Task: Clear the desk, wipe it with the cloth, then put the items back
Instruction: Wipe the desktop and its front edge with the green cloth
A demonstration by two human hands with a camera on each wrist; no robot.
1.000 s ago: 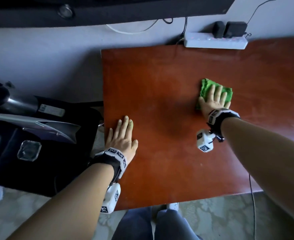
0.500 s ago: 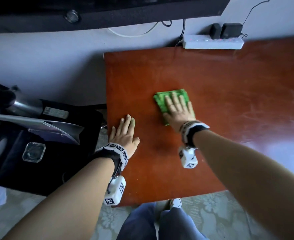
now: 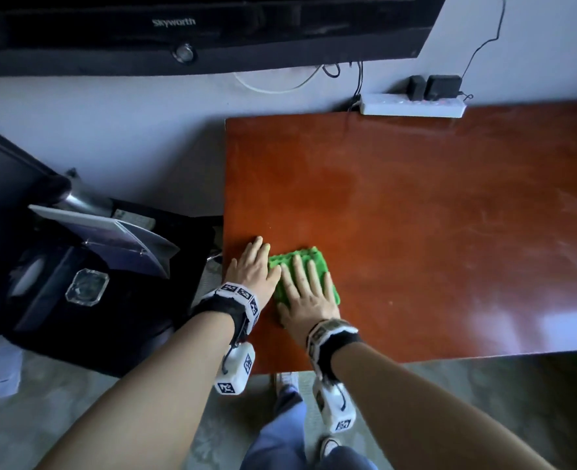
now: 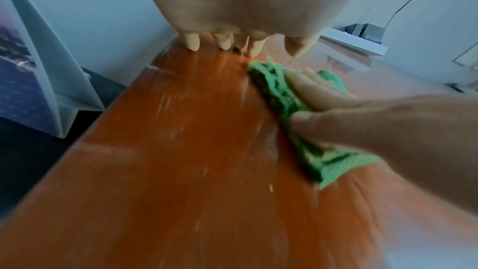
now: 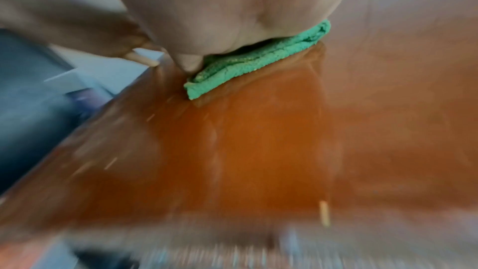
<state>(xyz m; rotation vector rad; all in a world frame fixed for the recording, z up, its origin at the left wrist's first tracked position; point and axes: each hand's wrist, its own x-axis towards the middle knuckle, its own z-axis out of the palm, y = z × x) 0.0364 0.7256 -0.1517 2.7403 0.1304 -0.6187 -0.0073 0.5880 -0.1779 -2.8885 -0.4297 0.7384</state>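
A folded green cloth [image 3: 309, 262] [image 4: 284, 97] [image 5: 248, 64] lies on the reddish-brown desk [image 3: 416, 205] near its front left corner. My right hand [image 3: 302, 290] presses flat on the cloth with straight fingers spread over it. My left hand [image 3: 253, 266] rests flat on the bare desk by the left edge, right beside the cloth, its fingers straight. In the left wrist view the left fingertips [image 4: 192, 43] touch the wood while the right hand [image 4: 336, 109] covers the cloth. The right wrist view is blurred.
A white power strip [image 3: 412, 106] with black adapters sits at the desk's back edge against the wall. A dark low stand [image 3: 76, 283] left of the desk holds a calendar [image 3: 117, 239] and a glass ashtray [image 3: 86, 286]. A television [image 3: 185, 28] hangs above.
My right hand has slid the cloth from the middle of the desk leftward and toward me, up against my left hand. The left hand has stayed in place.
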